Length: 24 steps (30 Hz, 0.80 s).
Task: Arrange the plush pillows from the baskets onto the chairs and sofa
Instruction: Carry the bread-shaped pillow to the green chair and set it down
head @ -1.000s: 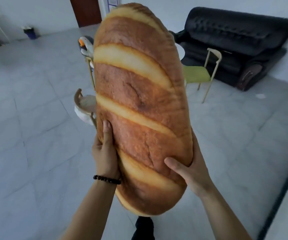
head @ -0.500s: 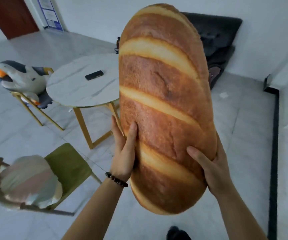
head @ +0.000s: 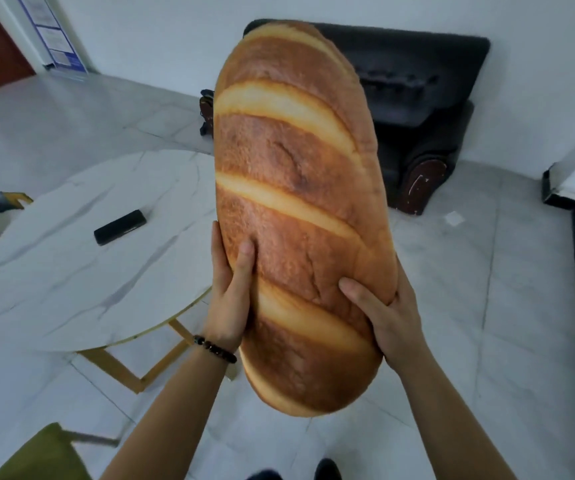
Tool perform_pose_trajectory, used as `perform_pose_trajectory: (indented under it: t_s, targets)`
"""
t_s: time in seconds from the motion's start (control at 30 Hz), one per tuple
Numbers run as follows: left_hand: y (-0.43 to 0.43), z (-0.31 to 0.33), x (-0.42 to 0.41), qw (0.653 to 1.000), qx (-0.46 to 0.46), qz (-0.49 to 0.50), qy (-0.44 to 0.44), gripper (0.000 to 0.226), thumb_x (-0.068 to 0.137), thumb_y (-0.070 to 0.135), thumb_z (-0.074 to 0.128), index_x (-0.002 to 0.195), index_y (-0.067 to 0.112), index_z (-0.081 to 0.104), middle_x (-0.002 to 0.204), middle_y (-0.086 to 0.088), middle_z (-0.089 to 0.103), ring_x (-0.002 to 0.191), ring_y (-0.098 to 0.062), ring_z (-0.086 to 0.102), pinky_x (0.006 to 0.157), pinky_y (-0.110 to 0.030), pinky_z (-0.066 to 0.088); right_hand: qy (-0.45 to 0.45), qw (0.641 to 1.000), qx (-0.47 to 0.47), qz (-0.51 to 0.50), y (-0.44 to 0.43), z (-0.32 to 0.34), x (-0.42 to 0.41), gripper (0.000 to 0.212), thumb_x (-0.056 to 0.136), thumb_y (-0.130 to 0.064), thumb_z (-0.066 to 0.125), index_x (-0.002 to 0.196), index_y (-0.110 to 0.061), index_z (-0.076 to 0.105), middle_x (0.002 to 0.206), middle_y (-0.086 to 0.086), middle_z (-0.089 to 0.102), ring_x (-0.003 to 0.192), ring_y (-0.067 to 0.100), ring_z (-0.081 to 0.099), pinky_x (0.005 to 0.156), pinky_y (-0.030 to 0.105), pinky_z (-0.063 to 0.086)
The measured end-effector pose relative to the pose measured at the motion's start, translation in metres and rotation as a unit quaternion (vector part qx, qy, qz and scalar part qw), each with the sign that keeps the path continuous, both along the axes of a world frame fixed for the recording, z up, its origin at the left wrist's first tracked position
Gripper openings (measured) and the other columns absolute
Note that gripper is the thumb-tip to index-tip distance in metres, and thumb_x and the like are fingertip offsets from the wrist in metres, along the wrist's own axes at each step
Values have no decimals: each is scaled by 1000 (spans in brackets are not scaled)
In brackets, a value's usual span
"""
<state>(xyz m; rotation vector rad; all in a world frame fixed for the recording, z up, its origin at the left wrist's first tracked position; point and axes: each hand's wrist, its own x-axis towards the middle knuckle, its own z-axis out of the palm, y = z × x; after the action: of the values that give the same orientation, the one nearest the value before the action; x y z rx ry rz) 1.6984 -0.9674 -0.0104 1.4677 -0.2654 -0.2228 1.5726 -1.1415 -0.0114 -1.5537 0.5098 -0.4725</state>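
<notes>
While aloft: loaf pillow in two hands

Though mostly hidden behind the stuffing, clamped on both long edges of a large golden-brown plush pillow [head: 296,202] printed as a crusty bread loaf. Thumb of the left hand [head: 230,303] laid flat up the front face, thumb of the right hand [head: 391,318] dug into the lower right side, remaining fingers wrapped out of sight round the back (how far apart, impossible to tell). Held by its lower half, nearly upright, clear of every surface. Round the left wrist, a dark beaded bracelet [head: 215,348]. Just left of the pillow and lower, a round white marble-patterned table [head: 71,278] on gold legs, with a flat black rectangular device [head: 120,226] lying on top. Behind the pillow, against the white wall, a black tufted sofa [head: 417,81], partly covered. At the lower left corner, an olive-green chair seat [head: 44,455]. Underfoot, pale grey tiled floor [head: 487,306].
</notes>
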Motion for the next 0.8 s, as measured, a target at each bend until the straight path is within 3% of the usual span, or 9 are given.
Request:
perform_pose_trajectory:
  t_s: [0.1, 0.27, 0.43, 0.53, 0.63, 0.73, 0.8]
  targets:
    - [-20, -7, 76, 1000, -6, 25, -5, 86, 87, 68, 58, 158, 44, 18, 162, 15, 33, 146, -8, 38, 118, -50, 38, 8, 999, -6, 32, -28, 4, 77, 95, 54, -64, 82, 141, -51, 45, 123, -32, 64, 108, -7, 65, 83, 17, 55]
    - [-72, -54, 198, 999, -5, 35, 4, 82, 90, 67, 52, 159, 39, 18, 163, 12, 33, 147, -10, 37, 119, -51, 35, 54, 998, -25, 36, -71, -22, 198, 108, 52, -67, 81, 149, -48, 38, 130, -28, 59, 110, -6, 64, 88, 21, 52]
    - [-137, -73, 306, 998, 31, -24, 38, 77, 92, 71, 41, 159, 41, 18, 159, 16, 36, 144, -4, 39, 120, -44, 35, 115, 993, -27, -16, -119, -25, 297, 105, 50, -71, 78, 144, -50, 38, 131, -25, 55, 121, 8, 59, 105, 43, 50]
    - [-177, -71, 354, 996, 62, -56, 44, 71, 95, 71, 35, 158, 40, 21, 156, 14, 38, 136, 1, 40, 120, -37, 31, 130, 990, -35, -46, -152, -18, 341, 106, 51, -71, 78, 146, -47, 40, 133, -24, 56, 116, 0, 57, 101, 38, 49]
    - [-214, -84, 393, 989, 110, -67, 67, 82, 88, 82, 29, 158, 42, 19, 158, 1, 31, 136, -3, 32, 120, -37, 22, 148, 986, -29, -69, -186, -23, 372, 110, 53, -71, 79, 151, -45, 37, 133, -24, 55, 114, -4, 56, 96, 32, 48]
    - [-248, -110, 421, 989, 99, -72, 88, 84, 86, 84, 36, 157, 39, 26, 155, 8, 42, 141, -11, 42, 120, -48, 35, 173, 983, -15, -56, -220, -44, 403, 95, 64, -63, 86, 145, -47, 38, 120, -35, 50, 106, -8, 54, 87, 20, 45]
    - [-269, -125, 432, 985, 106, -60, 125, 92, 82, 88, 37, 157, 37, 24, 155, 10, 42, 139, -12, 45, 118, -47, 38, 195, 980, -5, -36, -244, -63, 424, 94, 66, -55, 80, 148, -44, 34, 114, -37, 46, 105, 1, 54, 91, 24, 43]
